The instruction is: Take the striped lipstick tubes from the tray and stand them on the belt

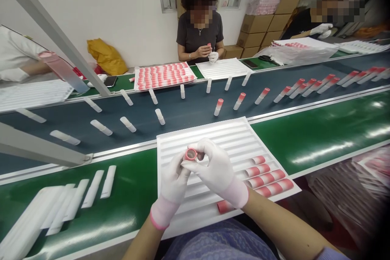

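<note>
Both my hands wear white gloves with pink cuffs and meet over a white ridged tray (176,219). Between them is a small red-rimmed tube (191,154), its open end facing up toward the camera. My left hand (175,178) is closed around the tube from the left. My right hand (215,166) pinches its rim from the right with thumb and fingers. Several red-and-white caps (274,187) lie in rows at the tray's right side. Another red cap (224,206) lies near the front edge, partly behind my right wrist.
A dark conveyor belt (189,118) carries upright white tubes and red-topped tubes (218,107). White tubes (108,182) lie on the green surface at left. A metal post (61,32) slants at left. Across the belt a person (200,28) handles a red piece beside a filled tray (164,76).
</note>
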`<state>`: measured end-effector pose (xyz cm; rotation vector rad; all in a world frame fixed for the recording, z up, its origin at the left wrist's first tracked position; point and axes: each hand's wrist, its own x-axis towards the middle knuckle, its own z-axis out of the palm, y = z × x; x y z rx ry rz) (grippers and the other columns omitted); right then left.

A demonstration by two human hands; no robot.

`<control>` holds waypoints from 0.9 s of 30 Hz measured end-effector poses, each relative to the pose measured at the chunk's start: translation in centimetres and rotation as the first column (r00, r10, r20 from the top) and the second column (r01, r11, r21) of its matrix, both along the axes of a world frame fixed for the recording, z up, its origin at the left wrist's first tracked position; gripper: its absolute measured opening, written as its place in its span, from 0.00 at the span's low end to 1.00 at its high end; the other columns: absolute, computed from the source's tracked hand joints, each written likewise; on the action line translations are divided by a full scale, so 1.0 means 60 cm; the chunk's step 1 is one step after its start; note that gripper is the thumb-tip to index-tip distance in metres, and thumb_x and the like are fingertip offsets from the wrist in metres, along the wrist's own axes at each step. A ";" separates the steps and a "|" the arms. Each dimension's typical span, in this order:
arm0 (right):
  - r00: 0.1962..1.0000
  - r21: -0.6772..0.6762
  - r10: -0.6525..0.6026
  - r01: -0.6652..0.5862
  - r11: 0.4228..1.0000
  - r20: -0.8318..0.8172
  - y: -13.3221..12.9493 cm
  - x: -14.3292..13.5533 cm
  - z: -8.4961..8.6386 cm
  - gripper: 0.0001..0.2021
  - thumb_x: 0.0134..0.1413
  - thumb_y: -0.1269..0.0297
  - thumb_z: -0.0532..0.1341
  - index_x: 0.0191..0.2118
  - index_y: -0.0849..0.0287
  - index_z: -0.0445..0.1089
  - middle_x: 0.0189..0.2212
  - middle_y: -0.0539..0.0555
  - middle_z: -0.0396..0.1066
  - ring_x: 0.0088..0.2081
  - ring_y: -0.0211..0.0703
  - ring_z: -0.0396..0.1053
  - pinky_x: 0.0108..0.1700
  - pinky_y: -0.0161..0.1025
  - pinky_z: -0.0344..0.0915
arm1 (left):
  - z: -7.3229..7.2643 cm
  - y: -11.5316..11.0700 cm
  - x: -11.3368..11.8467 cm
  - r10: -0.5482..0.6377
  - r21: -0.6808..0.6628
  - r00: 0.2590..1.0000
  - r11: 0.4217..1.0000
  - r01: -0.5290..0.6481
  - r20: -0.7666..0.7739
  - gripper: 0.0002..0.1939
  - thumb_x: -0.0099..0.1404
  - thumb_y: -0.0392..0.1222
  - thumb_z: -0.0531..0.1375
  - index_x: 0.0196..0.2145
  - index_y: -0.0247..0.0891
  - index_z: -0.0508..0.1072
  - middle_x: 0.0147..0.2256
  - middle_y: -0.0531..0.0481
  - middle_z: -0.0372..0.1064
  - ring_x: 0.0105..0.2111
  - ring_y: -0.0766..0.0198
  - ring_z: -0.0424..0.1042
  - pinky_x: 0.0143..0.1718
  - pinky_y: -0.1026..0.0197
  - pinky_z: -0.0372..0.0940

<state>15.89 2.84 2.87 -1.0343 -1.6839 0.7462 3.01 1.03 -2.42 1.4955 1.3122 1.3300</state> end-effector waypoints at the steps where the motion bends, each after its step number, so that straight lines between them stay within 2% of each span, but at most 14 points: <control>1: 0.999 0.008 0.035 -0.035 0.999 0.009 0.000 -0.003 -0.006 0.06 0.49 0.72 0.67 0.32 0.57 0.70 0.29 0.49 0.67 0.31 0.38 0.66 0.34 0.36 0.66 | -0.006 0.003 0.002 -0.013 -0.044 0.999 0.999 0.016 0.051 0.14 0.67 0.47 0.59 0.47 0.41 0.76 0.41 0.46 0.78 0.42 0.56 0.77 0.44 0.59 0.71; 3: 0.995 0.012 0.097 -0.097 0.995 0.025 0.009 -0.007 -0.018 0.07 0.49 0.74 0.66 0.33 0.56 0.70 0.31 0.49 0.68 0.34 0.40 0.67 0.37 0.37 0.67 | -0.019 0.013 0.002 -0.041 -0.102 0.988 0.993 0.057 0.147 0.13 0.66 0.46 0.59 0.46 0.40 0.75 0.40 0.45 0.77 0.41 0.55 0.77 0.43 0.56 0.73; 5: 0.993 -0.016 0.117 -0.117 0.993 -0.006 0.042 -0.008 -0.028 0.07 0.50 0.74 0.64 0.35 0.56 0.70 0.32 0.50 0.68 0.35 0.41 0.69 0.38 0.37 0.68 | -0.029 0.035 -0.005 -0.039 -0.104 0.992 0.993 0.052 0.119 0.19 0.63 0.43 0.62 0.51 0.41 0.72 0.46 0.43 0.76 0.47 0.52 0.76 0.48 0.51 0.72; 8: 0.998 -0.065 -0.011 0.007 0.998 -0.055 0.143 0.001 -0.038 0.06 0.55 0.68 0.62 0.40 0.56 0.68 0.36 0.51 0.71 0.36 0.41 0.73 0.41 0.38 0.71 | -0.028 0.095 -0.034 0.121 -0.033 0.986 0.992 -0.125 -0.117 0.37 0.57 0.40 0.67 0.62 0.43 0.61 0.62 0.39 0.63 0.62 0.47 0.63 0.63 0.45 0.59; 9: 0.993 -0.059 -0.114 0.113 0.992 -0.016 0.186 0.006 -0.042 0.06 0.55 0.66 0.61 0.40 0.56 0.68 0.38 0.52 0.71 0.35 0.40 0.73 0.43 0.39 0.72 | -0.025 0.122 -0.046 0.206 -0.003 0.963 0.978 -0.210 -0.175 0.39 0.58 0.40 0.67 0.64 0.43 0.58 0.65 0.38 0.58 0.65 0.47 0.59 0.65 0.45 0.56; 11: 0.981 -0.082 -0.192 0.194 0.978 0.033 0.269 0.016 -0.053 0.05 0.57 0.66 0.59 0.39 0.58 0.68 0.37 0.53 0.71 0.33 0.40 0.73 0.45 0.41 0.72 | -0.015 0.181 -0.067 0.357 0.003 0.903 0.930 -0.367 -0.238 0.38 0.61 0.40 0.65 0.66 0.39 0.56 0.66 0.36 0.55 0.66 0.46 0.57 0.66 0.46 0.54; 13: 0.965 -0.111 -0.241 0.252 0.961 0.104 0.334 0.024 -0.066 0.04 0.54 0.68 0.60 0.37 0.59 0.69 0.36 0.54 0.72 0.35 0.43 0.73 0.46 0.44 0.71 | -0.007 0.237 -0.081 0.424 -0.052 0.855 0.887 -0.458 -0.297 0.37 0.63 0.41 0.64 0.66 0.35 0.55 0.66 0.31 0.53 0.64 0.43 0.58 0.65 0.43 0.54; 16: 0.936 -0.155 -0.271 0.309 0.938 0.225 0.373 0.035 -0.078 0.07 0.49 0.69 0.64 0.37 0.60 0.72 0.35 0.55 0.72 0.38 0.48 0.73 0.48 0.48 0.71 | -0.005 0.300 -0.089 0.423 -0.113 0.838 0.867 -0.484 -0.346 0.34 0.64 0.42 0.65 0.63 0.31 0.59 0.64 0.31 0.56 0.62 0.41 0.61 0.62 0.37 0.57; 18: 0.915 -0.164 -0.274 0.331 0.929 0.295 0.355 0.047 -0.077 0.16 0.47 0.68 0.67 0.44 0.61 0.73 0.39 0.58 0.72 0.42 0.52 0.72 0.51 0.51 0.69 | -0.009 0.322 -0.091 0.391 -0.129 0.847 0.878 -0.461 -0.361 0.24 0.65 0.43 0.64 0.56 0.33 0.68 0.58 0.37 0.64 0.57 0.47 0.66 0.58 0.39 0.62; 20: 0.900 -0.164 -0.263 0.334 0.928 0.346 0.302 0.068 -0.070 0.25 0.47 0.65 0.68 0.53 0.61 0.71 0.44 0.59 0.70 0.46 0.53 0.70 0.55 0.51 0.66 | -0.014 0.327 -0.093 0.358 -0.140 0.858 0.891 -0.432 -0.369 0.15 0.67 0.45 0.62 0.48 0.34 0.73 0.49 0.43 0.71 0.50 0.54 0.71 0.54 0.43 0.66; 23: 0.901 -0.196 -0.010 0.105 0.975 0.434 0.175 0.110 -0.055 0.24 0.50 0.63 0.68 0.54 0.52 0.72 0.42 0.53 0.70 0.42 0.47 0.70 0.52 0.45 0.66 | -0.015 0.302 -0.096 0.326 -0.116 0.884 0.917 -0.382 -0.334 0.11 0.70 0.44 0.58 0.45 0.34 0.72 0.38 0.48 0.73 0.42 0.59 0.73 0.51 0.47 0.66; 24: 0.817 -0.230 0.260 -0.160 0.960 0.515 0.127 0.124 -0.051 0.21 0.53 0.62 0.66 0.54 0.51 0.71 0.42 0.52 0.70 0.41 0.46 0.70 0.49 0.43 0.67 | -0.013 0.284 -0.096 0.312 -0.100 0.897 0.929 -0.357 -0.312 0.11 0.71 0.43 0.56 0.46 0.35 0.71 0.35 0.50 0.73 0.41 0.60 0.73 0.52 0.48 0.65; 25: 0.671 -0.287 0.462 -0.362 0.887 0.580 0.081 0.137 -0.050 0.20 0.55 0.61 0.66 0.54 0.50 0.71 0.44 0.53 0.69 0.41 0.45 0.69 0.47 0.42 0.67 | -0.010 0.263 -0.096 0.291 -0.083 0.912 0.941 -0.327 -0.289 0.12 0.71 0.43 0.55 0.48 0.37 0.70 0.34 0.51 0.73 0.41 0.60 0.73 0.52 0.50 0.65; 27: 0.412 -0.359 0.555 -0.462 0.811 0.722 0.001 0.157 -0.056 0.17 0.51 0.60 0.68 0.48 0.54 0.73 0.40 0.54 0.68 0.35 0.45 0.67 0.38 0.40 0.66 | -0.003 0.211 -0.092 0.238 -0.060 0.940 0.964 -0.259 -0.246 0.14 0.72 0.45 0.53 0.52 0.41 0.69 0.37 0.51 0.74 0.43 0.61 0.72 0.53 0.53 0.64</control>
